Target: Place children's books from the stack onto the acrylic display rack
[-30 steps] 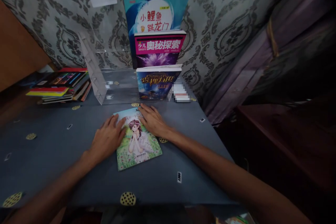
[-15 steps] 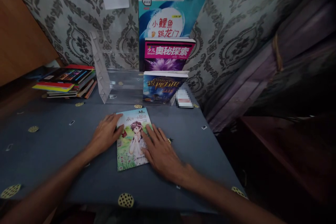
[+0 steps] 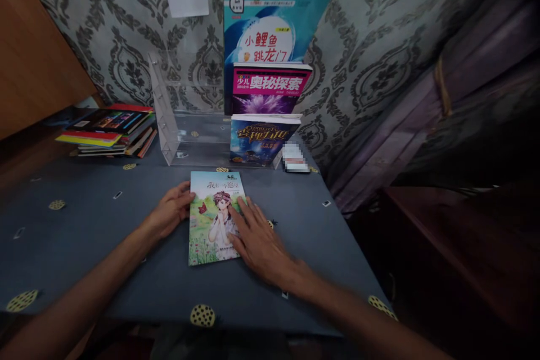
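Observation:
A thin paperback book (image 3: 206, 236) with a light green and blue cover, showing a drawn figure and a red butterfly, lies face up before me. At its left edge is my left hand (image 3: 172, 211), closed on the border, with some fingertips hidden behind the cover. My right hand (image 3: 264, 247) rests over the book's right side, fingers stretched out and spread across the cover.
Beyond the book stands a clear acrylic rack (image 3: 162, 112), its right half holding a blue book (image 3: 257, 143), a magenta book (image 3: 270, 84) and a teal book (image 3: 274, 17). A book stack (image 3: 112, 129) sits at left. A blurred card-like item (image 3: 295, 158) lies right of the rack.
My left hand has shifted from lying over the book's upper left corner to its left edge, uncovering more of the cover. The right hand has stayed spread on the book.

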Demonstrator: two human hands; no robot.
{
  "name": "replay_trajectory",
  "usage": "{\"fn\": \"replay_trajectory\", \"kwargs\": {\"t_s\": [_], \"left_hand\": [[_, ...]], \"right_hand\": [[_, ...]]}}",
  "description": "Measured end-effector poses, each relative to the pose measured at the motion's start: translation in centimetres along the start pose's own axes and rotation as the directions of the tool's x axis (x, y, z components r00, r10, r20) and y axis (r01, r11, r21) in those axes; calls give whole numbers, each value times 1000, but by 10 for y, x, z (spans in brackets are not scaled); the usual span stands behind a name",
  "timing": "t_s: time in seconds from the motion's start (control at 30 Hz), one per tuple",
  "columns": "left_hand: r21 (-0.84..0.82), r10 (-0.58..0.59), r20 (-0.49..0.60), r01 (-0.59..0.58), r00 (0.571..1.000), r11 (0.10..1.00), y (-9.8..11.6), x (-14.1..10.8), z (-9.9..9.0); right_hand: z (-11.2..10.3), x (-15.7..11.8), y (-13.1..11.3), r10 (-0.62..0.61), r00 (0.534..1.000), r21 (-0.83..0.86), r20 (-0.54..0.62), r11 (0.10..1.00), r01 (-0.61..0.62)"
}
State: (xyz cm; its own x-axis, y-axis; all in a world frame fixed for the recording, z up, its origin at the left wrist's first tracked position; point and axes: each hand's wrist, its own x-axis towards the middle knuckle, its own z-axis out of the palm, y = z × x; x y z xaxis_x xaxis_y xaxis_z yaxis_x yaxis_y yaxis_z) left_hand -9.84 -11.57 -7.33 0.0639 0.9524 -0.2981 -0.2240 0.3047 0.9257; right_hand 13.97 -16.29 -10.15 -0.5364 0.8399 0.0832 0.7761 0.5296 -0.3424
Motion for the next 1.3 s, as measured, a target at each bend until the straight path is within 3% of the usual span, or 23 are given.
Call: {"fn": "replay_trajectory", "kwargs": {"t_s": [0.1, 0.27, 0.37, 0.43, 0.53, 0.63, 0.7, 0.83, 1.07, 1.3], "left_hand": [[-57, -56, 107, 62, 993, 996, 1, -6, 7], [-71, -18, 139, 28, 990, 997, 6, -7, 10], [-63, 3, 167, 8, 986, 998, 9, -6, 11], [-58, 16, 188, -5, 982, 998, 10, -6, 13], [-61, 27, 221, -14, 975, 998, 12, -5, 17], [-73, 16, 231, 0, 973, 997, 13, -2, 22], [-75, 7, 233, 11, 972, 997, 14, 2, 27], [-68, 27, 279, -9, 960, 998, 17, 13, 39], [-108, 64, 350, -27, 935, 994, 26, 37, 62], [-109, 138, 373, -105, 917, 989, 31, 52, 71]], "right_hand": [[-2, 0, 1, 19, 1000, 49, -6, 999, -19], [-3, 3, 14, 82, 996, 218, -39, 973, -72], [-3, 9, 28, 154, 982, 413, -114, 906, -94], [-4, 14, 37, 205, 967, 585, -151, 807, -80], [-8, 21, 45, 251, 964, 825, -93, 561, -66], [-15, 23, 48, 260, 965, 938, -32, 342, -61], [-21, 22, 48, 300, 954, 960, -26, 273, -60], [-32, 18, 48, 407, 912, 970, -42, 237, -61], [-45, 19, 59, 507, 849, 966, -148, 259, 13], [-53, 29, 73, 512, 840, 955, -178, 296, 22]]}}
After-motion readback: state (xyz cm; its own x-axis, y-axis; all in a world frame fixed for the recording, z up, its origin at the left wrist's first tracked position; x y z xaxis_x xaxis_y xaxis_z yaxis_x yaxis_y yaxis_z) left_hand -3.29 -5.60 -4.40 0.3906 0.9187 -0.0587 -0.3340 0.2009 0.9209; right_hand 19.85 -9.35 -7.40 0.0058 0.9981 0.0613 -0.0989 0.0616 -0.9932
